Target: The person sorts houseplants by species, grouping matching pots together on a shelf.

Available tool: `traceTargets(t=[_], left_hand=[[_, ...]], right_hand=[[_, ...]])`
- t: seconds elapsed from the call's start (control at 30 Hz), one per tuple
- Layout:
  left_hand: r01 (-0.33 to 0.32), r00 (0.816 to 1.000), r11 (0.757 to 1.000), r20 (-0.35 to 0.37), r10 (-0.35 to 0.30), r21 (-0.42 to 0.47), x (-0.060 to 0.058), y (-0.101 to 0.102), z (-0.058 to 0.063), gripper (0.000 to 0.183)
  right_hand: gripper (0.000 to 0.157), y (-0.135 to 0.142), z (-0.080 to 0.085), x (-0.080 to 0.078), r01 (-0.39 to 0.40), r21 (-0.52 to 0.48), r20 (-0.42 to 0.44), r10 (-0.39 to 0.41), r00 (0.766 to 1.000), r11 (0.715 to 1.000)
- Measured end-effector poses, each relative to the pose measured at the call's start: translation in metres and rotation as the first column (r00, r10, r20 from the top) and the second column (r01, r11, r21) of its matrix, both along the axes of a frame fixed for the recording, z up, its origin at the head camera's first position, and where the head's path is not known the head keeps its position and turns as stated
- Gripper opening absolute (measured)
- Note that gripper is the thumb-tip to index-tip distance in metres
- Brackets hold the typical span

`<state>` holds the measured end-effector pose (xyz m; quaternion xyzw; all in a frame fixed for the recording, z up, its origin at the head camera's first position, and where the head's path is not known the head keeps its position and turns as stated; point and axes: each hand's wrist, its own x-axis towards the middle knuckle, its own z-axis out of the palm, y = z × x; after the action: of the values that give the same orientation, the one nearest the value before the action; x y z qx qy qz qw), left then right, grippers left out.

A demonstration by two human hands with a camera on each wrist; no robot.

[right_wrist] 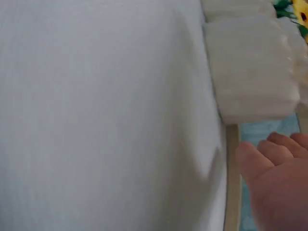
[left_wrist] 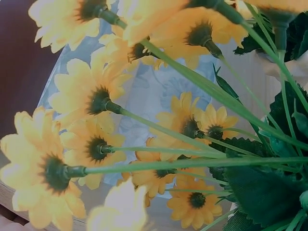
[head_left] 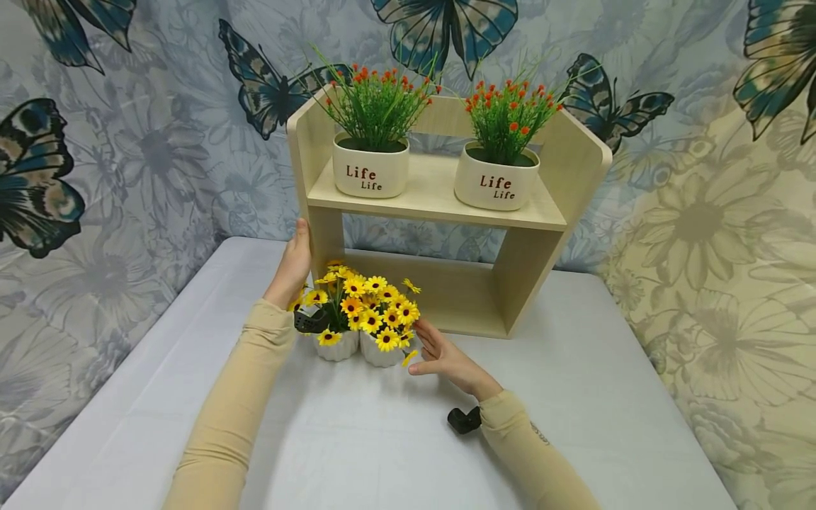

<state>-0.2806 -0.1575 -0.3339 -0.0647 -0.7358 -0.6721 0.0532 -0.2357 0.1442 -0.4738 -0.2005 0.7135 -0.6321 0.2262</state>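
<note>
My left hand (head_left: 293, 265) rests against the outer left side of the two-tier wooden shelf (head_left: 440, 205). Yellow daisies (left_wrist: 98, 101) fill the left wrist view, hiding nearly all of that hand. Two ribbed white pots of yellow daisies stand side by side before the shelf: a left pot (head_left: 338, 346) and a right pot (head_left: 380, 350). Just right of the right pot is my right hand (head_left: 449, 361), thumb apart from its extended fingers, which reach the edge of the blossoms. In the right wrist view, this hand (right_wrist: 281, 178) appears beside a white pot (right_wrist: 252, 72).
Two cream pots lettered "Life", a left one (head_left: 370, 170) and a right one (head_left: 497, 180), hold red-flowered grass on the upper shelf. A white cloth (head_left: 357, 439) covers the table. Behind stands a butterfly-print backdrop (head_left: 159, 142).
</note>
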Motion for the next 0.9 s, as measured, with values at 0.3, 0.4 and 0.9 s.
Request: traceTargets(t=[0.3,0.4,0.9], left_hand=[[-0.006,1.000,1.000,-0.008,0.006,0.004,-0.020,-0.007,-0.021,0.075],[0.002,1.000,1.000,-0.019,-0.002,0.005,-0.019,-0.007,-0.020,0.073],[-0.002,1.000,1.000,-0.005,0.002,-0.012,-0.001,-0.001,-0.001,0.066]], right_hand=[[0.114,-0.031,-0.011,-0.008,0.039,0.040,-0.056,-0.036,0.998,0.998],[0.116,-0.037,-0.013,-0.013,0.042,0.028,-0.091,-0.040,0.995,0.999],[0.080,-0.059,0.001,-0.007,-0.021,-0.094,-0.248,-0.003,0.969,0.995]])
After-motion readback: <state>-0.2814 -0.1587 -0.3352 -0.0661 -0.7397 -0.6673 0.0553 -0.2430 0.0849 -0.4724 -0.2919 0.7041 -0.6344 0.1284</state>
